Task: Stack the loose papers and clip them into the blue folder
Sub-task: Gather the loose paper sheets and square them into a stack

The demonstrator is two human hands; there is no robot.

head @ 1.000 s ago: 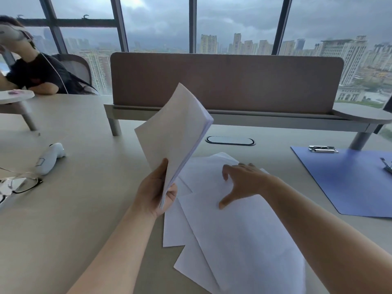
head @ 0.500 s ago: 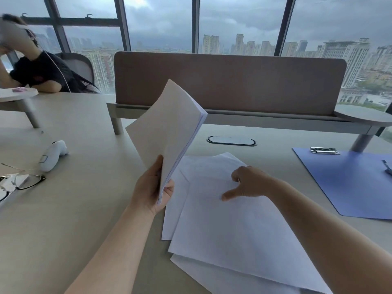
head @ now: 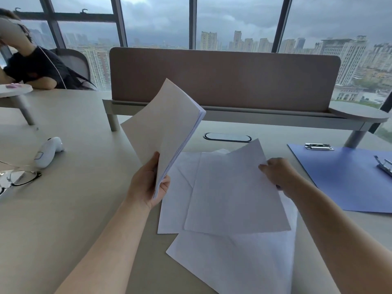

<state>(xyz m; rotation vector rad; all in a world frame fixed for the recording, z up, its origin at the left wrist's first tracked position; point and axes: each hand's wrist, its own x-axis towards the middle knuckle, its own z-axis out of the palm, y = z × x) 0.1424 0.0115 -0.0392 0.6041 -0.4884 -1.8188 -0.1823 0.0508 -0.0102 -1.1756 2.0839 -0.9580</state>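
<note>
My left hand (head: 148,183) grips the bottom edge of a stack of white papers (head: 165,128), held upright and tilted over the desk. My right hand (head: 275,172) pinches the right edge of a single white sheet (head: 231,194) and holds that edge lifted off the pile. Under it lie more loose sheets (head: 233,262), spread and overlapping on the desk. The blue folder (head: 347,177) lies open and flat at the right, with a metal clip (head: 318,146) at its far edge and a second clip (head: 384,165) at its right side.
A brown divider panel (head: 222,79) stands across the back of the desk, with a cable slot (head: 227,137) before it. A white handheld device (head: 47,151) and glasses (head: 21,178) lie at the left. Another person (head: 31,66) sits at the far left.
My right hand went from pressing flat on the top sheet to pinching it, then moved right and lifted its edge. The sheet has slid right. The left hand's stack barely moved.
</note>
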